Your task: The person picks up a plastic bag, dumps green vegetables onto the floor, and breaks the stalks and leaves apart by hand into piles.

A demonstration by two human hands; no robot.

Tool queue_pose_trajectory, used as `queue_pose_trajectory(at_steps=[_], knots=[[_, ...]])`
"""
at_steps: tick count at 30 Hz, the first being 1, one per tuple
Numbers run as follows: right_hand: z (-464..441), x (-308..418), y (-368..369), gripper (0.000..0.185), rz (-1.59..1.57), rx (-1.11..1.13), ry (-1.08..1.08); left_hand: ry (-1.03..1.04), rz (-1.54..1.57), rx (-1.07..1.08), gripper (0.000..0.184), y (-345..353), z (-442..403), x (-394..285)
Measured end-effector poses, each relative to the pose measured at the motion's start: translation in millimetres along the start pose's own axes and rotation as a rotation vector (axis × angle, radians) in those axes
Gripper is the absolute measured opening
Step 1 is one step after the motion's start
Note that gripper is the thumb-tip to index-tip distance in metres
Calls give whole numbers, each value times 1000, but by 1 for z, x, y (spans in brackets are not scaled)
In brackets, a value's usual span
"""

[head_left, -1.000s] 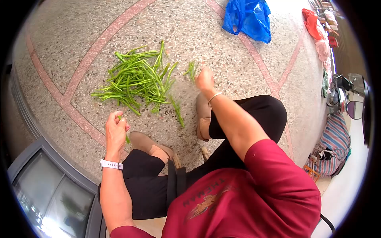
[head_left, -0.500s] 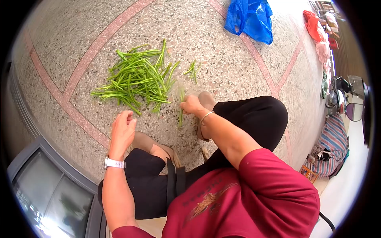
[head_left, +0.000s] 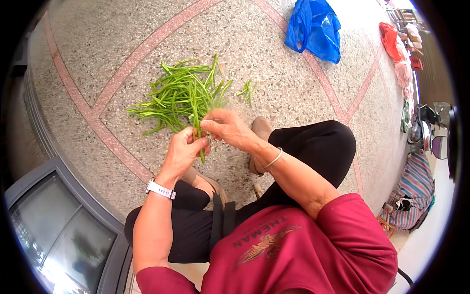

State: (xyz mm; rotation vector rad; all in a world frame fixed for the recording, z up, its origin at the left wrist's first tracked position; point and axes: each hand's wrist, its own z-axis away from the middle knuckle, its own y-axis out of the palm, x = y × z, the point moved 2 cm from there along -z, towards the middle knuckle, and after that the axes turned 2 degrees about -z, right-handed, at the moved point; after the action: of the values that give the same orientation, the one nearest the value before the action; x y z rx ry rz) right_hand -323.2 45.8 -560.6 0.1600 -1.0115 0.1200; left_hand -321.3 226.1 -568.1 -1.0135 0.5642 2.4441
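Note:
My left hand, with a white watch at the wrist, pinches a long green vegetable stem that stands up between thumb and fingers. Close beside it, my right hand, wearing a bangle, has its thumb and forefinger closed at the same stem. Its other fingers are smeared by motion, with a green blur just above them. Beyond both hands, a loose pile of green stems lies on the floor. A few short green pieces sit apart, to the right of the pile.
A blue plastic bag lies on the speckled floor at the upper right. My shoes and bent knees frame the near side. A grey-framed glass panel stands at lower left. A striped cloth and a scooter are at far right.
My right hand has moved left, from beside the shoe to my left hand. My left hand, previously holding nothing visible, now grips a stem. The view has shifted slightly.

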Motion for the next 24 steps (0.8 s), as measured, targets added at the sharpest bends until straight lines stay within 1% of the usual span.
queue_pose_trajectory(at_steps=[3,4,7,8,11,14,17,20,23,24], knots=[[6,12,1,17,-91,-71,-101,34,240,-23,22,7,5,-19],[8,12,2,15,-83,-62,-136,50,332,-33,22,9,5,-24],[16,26,6,14,-56,-48,-171,98,480,-98,26,7,8,-34],[16,25,9,13,-112,-48,-188,145,425,-149,27,7,6,-33],[19,30,9,11,-15,-69,-204,143,420,-87,26,5,3,-33],[24,43,10,8,197,-67,-378,81,498,-15,22,7,11,-46],[28,50,11,6,493,-137,-688,115,577,-29,25,10,12,-51],[33,56,14,11,476,-115,-822,192,555,-61,22,6,8,-48],[45,48,23,10,556,-14,-938,230,565,-196,21,5,9,-50],[58,48,26,11,562,161,-921,265,595,-236,21,-2,8,-50]])
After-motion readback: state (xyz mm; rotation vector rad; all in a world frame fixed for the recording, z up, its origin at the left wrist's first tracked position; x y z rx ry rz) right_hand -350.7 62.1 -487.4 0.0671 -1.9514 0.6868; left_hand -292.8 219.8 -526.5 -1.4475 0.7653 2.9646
